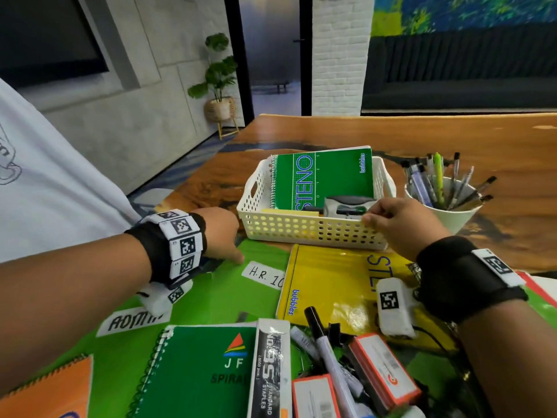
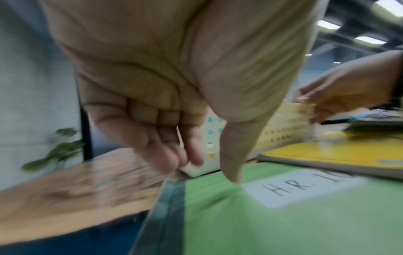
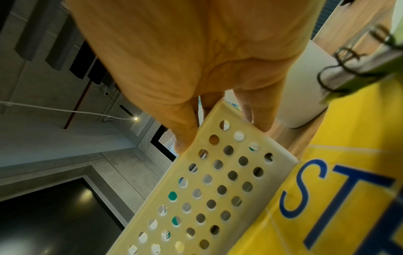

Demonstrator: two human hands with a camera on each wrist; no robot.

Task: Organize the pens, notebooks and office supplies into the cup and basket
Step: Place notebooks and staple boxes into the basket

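The white perforated basket stands mid-table. It holds a green STENO notebook, a grey stapler and yellow sticky notes. My right hand pinches its near right rim, thumb outside and fingers inside. My left hand is at the far corner of a green folder labelled "H.R. 10". The thumb sits on top and the fingers curl at its edge. A white cup of pens stands to the right.
A yellow steno notebook lies just before the basket. Nearer me are a green spiral notebook, a staples box, a marker, small orange-edged boxes and an orange notebook. The table's left edge is close to my left hand.
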